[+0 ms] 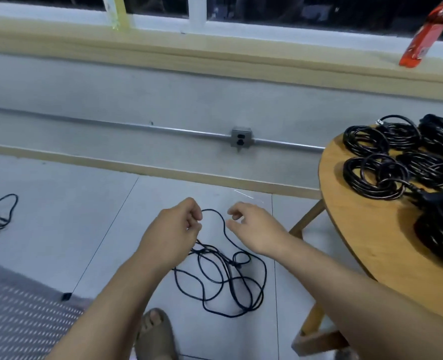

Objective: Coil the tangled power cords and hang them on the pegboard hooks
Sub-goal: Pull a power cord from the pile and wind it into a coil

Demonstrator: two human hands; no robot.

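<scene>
Left hand (173,229) pinches the tangled cord (237,266), its loop arching toward the relaxed, empty right hand (253,228).

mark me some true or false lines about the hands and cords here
1. The left hand pinches the cord. True.
2. The right hand grips a plug. False: it is open, with no plug in it.
3. Coils lie on the table. True.
4. The tangled cord lies on the table. False: its tangle lies on the floor.
5. A cord runs into the outlet. False: no cord reaches it.
</scene>
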